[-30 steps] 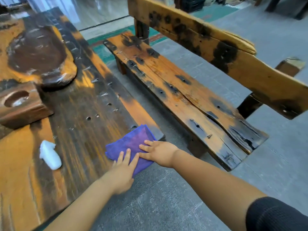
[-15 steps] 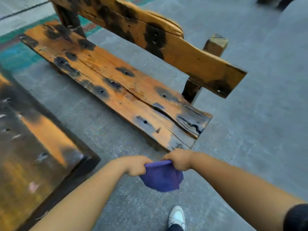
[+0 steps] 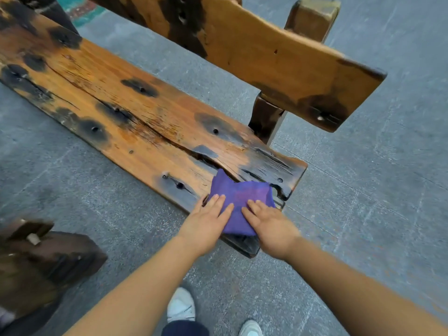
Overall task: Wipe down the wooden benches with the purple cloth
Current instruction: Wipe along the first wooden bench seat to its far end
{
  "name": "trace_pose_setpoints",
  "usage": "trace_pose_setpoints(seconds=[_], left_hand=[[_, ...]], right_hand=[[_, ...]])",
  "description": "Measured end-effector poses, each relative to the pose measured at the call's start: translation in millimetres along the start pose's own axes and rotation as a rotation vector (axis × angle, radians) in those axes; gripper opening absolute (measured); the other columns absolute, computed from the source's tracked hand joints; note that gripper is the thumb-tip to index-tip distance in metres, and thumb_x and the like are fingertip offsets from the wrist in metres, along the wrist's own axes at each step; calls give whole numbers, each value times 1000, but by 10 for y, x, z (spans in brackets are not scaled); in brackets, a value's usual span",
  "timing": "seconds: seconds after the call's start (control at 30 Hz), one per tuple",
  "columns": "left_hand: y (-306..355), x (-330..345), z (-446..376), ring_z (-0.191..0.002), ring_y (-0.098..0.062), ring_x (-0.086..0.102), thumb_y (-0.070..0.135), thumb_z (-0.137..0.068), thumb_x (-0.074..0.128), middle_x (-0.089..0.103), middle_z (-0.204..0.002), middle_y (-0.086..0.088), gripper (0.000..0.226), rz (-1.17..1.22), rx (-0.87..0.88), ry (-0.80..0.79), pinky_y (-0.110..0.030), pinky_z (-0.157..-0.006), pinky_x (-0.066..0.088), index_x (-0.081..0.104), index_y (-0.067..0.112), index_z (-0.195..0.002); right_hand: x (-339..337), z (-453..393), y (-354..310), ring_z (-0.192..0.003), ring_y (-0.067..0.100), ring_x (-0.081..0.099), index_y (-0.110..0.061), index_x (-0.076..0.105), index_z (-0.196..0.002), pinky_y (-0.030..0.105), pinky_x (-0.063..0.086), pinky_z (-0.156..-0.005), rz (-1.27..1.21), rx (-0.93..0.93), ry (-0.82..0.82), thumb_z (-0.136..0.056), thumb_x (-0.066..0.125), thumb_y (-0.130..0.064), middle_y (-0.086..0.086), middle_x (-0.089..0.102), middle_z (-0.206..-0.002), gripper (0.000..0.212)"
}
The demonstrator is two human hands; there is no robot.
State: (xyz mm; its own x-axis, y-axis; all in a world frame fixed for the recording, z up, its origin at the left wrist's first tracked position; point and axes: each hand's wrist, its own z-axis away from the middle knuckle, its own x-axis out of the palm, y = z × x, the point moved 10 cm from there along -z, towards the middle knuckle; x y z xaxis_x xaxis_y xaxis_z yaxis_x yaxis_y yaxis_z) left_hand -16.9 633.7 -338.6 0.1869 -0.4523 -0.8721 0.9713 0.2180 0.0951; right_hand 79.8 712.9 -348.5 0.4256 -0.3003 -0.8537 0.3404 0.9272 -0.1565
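White shoes (image 3: 181,305) stand on grey paved floor (image 3: 375,190).

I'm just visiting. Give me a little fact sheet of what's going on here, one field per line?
Activity: wiping a wooden bench
Cloth: purple cloth, spread flat on the near end of the bench seat
Left hand: palm down, fingers flat on the cloth's left side
Right hand: palm down, fingers flat on the cloth's right side
Seat: orange wood with dark patches and a long crack
Backrest: plank behind the seat, untouched
Floor: grey paving
Also in view: white shoes; dark wooden table corner at left
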Motion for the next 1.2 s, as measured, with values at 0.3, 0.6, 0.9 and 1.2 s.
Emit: trace_pose_setpoints(seconds=[0.3, 0.6, 0.9, 1.2], left_hand=[[-76, 789, -396, -149, -30, 4, 47, -87, 38, 11, -162, -13, 70, 339, -238, 194, -50, -116, 14, 33, 17, -151], [-181, 885, -910, -144, -30, 30, 45, -87, 37, 31, -156, -14, 67, 228, -101, 201, -53, -112, 28, 39, 15, -148], [-386, 638, -1344, -149, -28, -7, 56, -90, 20, -10, -164, -5, 70, 190, -56, 171, -54, -116, -3, 6, 35, -155], [-937, -3, -2387, -149, -27, -8, 45, -98, 13, -10, -164, -4, 59, 167, -121, 305, -49, -118, -1, 0, 35, -155]], right_hand=[[687, -314, 69, -135, 38, 44, -10, 55, -135, 53, 38, -107, -262, 304, 323, -87, 51, -41, 15, 48, -146, 57], [858, -717, 193, -144, 32, 29, -17, 33, -151, 49, 22, -115, -217, 505, 330, -92, 36, -44, 13, 27, -157, 65], [625, -1019, 515, -150, 35, 6, -30, 19, -155, 54, 7, -117, -262, 543, 248, -92, 28, -52, 9, 10, -164, 68], [-113, -1943, 1358, -151, 27, -5, -35, 11, -155, 53, -7, -116, -108, 451, 377, -95, 18, -63, 4, 4, -165, 67]])
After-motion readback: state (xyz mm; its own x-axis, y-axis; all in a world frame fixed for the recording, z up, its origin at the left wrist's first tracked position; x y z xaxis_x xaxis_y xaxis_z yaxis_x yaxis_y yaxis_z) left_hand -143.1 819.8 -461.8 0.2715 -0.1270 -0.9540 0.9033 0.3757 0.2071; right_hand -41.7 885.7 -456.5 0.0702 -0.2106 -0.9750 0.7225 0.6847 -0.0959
